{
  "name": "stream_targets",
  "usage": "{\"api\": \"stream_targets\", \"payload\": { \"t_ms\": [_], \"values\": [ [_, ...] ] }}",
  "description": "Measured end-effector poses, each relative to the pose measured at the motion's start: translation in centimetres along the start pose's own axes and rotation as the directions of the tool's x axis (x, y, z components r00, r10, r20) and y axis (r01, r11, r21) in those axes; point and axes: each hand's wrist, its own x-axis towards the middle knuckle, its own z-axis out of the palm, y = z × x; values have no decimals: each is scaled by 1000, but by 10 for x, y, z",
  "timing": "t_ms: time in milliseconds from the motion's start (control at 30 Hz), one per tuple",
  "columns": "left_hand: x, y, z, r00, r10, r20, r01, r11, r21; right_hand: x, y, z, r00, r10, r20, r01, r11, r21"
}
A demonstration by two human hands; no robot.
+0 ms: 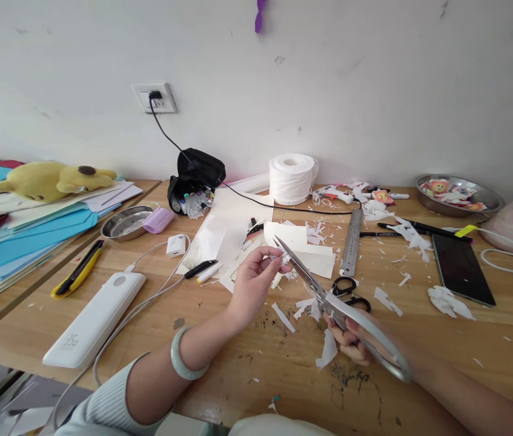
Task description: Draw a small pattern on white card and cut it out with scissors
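Note:
My left hand (256, 278) pinches a small white paper piece with dark line marks (285, 259) near the middle of the table. My right hand (349, 336) is wrapped round the handles of large silver scissors (315, 284). The blades point up and to the left, and their tips reach beside the paper at my left fingertips. Whether the blades touch the paper is hard to tell. Beyond my hands are cream paper sheets (286, 235). Small black-handled scissors (344, 286) lie just past the silver ones, with white paper scraps (283, 318) around them.
A white power bank (95, 320), yellow cutter (77, 270) and small metal dish (125, 223) are at left. A marker case (197, 175) and white roll (291, 180) stand at the back. Right are a metal ruler (352, 244), dark tablet (462, 269) and metal bowl (460, 211).

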Motion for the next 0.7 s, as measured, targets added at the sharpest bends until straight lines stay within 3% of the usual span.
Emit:
{"api": "stream_targets", "payload": {
  "t_ms": [233, 500, 700],
  "values": [
    [0, -1, -1, 1000, 16, -13, -16, 1000, -19, 3, 2, -6, 998, 33, 52, -38, 995, 93],
    [-3, 0, 2, 1000, -8, -24, 7, 998, -59, 0, 4, -4, 992, -90, 85, 93, 995, -27],
    [-7, -5, 6, 999, -40, -26, 35, 981, -189, 1, 0, -1, 997, -52, 62, 55, 997, -55]
  ]
}}
